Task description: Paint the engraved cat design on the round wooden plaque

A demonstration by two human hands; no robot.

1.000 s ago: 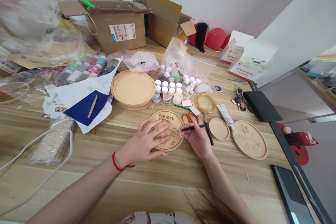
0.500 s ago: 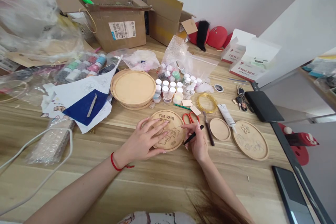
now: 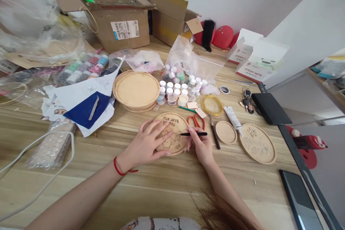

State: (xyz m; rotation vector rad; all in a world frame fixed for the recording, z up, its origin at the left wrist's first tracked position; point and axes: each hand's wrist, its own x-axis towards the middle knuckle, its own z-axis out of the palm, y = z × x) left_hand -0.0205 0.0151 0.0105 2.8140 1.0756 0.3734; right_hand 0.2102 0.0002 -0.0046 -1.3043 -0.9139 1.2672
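A round wooden plate (image 3: 175, 118) with raised lettering and line drawings lies in front of me. My left hand (image 3: 145, 142) rests flat across its left side, fingers spread, a red cord on the wrist. At the plate's right edge, my right hand (image 3: 201, 147) pinches black tweezers (image 3: 198, 134); they lie nearly level and their tip points left over the drawing. Red-handled scissors (image 3: 199, 122) are just beyond my right hand. A craft knife (image 3: 215, 133) and a small round wooden dish (image 3: 225, 132) sit to the right.
Stacked wooden plates (image 3: 136, 90), white-capped jars (image 3: 177, 87) and a gold wire coil (image 3: 212, 105) stand behind. A glue tube (image 3: 232, 118) touches another drawn plate (image 3: 257, 143) at right. Silver tweezers (image 3: 94, 108) lie on blue cloth (image 3: 81, 109); a white cable (image 3: 37, 201) loops at left.
The black tweezers have swung from a steep slant to nearly level, with their tip now over the plate's drawing. My right hand's fingers have shifted around them. My left hand stays nearly still.
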